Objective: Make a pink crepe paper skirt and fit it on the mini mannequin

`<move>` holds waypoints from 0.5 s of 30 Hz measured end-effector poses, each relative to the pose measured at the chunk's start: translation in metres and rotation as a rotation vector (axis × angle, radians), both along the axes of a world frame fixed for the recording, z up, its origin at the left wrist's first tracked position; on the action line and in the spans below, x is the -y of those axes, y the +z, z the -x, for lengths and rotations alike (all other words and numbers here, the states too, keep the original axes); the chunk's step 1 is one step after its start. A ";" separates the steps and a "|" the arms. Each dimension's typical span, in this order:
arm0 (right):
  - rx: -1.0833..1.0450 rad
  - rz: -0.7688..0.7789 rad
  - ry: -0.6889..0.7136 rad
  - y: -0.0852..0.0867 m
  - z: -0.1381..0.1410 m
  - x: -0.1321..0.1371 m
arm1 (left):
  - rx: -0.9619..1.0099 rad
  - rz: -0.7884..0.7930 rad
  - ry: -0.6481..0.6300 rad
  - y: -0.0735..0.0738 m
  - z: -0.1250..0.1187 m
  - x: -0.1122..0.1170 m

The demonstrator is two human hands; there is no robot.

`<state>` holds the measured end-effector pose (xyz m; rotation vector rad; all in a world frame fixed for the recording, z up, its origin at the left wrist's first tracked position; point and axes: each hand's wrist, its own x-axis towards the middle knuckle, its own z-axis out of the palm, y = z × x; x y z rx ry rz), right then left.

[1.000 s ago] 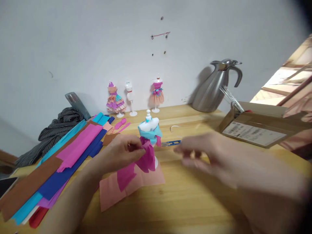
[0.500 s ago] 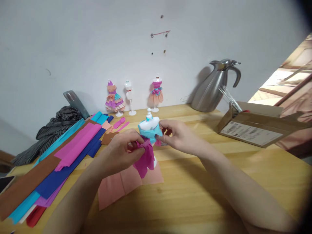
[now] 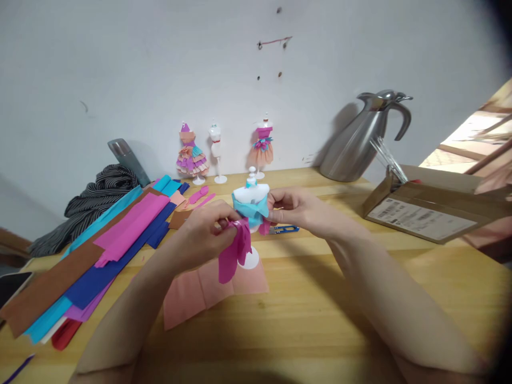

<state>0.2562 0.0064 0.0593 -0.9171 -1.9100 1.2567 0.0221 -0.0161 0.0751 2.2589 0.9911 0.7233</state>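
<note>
A small white dress form (image 3: 258, 189) stands upright in front of me, with light-blue crepe paper (image 3: 255, 206) wrapped around its chest. My left hand (image 3: 214, 226) pinches a gathered piece of magenta crepe paper (image 3: 234, 255), which hangs down beside the form's white base (image 3: 248, 258). At the form's other side, my right hand (image 3: 294, 210) is closed on the edge of the light-blue paper, its thumb against the form. Behind the form, a bit of pink paper and blue-handled thread snips (image 3: 285, 229) lie on the table. A folded peach crepe sheet (image 3: 200, 293) lies flat below the left hand.
Two dressed forms (image 3: 192, 154) (image 3: 262, 146) and a bare one (image 3: 216, 146) stand by the wall. Crepe strips (image 3: 116, 250) are heaped at left near a striped cloth (image 3: 100, 200). A steel jug (image 3: 360, 141) and cardboard box (image 3: 424, 210) stand at right.
The view has shifted slightly, so the background sits further right. My left hand has drawn the magenta paper a little away from the form, and the blue snips now show behind my right hand.
</note>
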 end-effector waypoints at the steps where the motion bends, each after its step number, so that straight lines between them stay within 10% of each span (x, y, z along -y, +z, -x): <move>1: -0.003 0.008 0.001 0.001 0.000 0.000 | 0.005 0.007 0.008 0.000 -0.001 0.000; 15: -0.082 -0.046 -0.262 -0.014 0.024 0.005 | 0.047 0.030 0.046 -0.002 -0.002 -0.003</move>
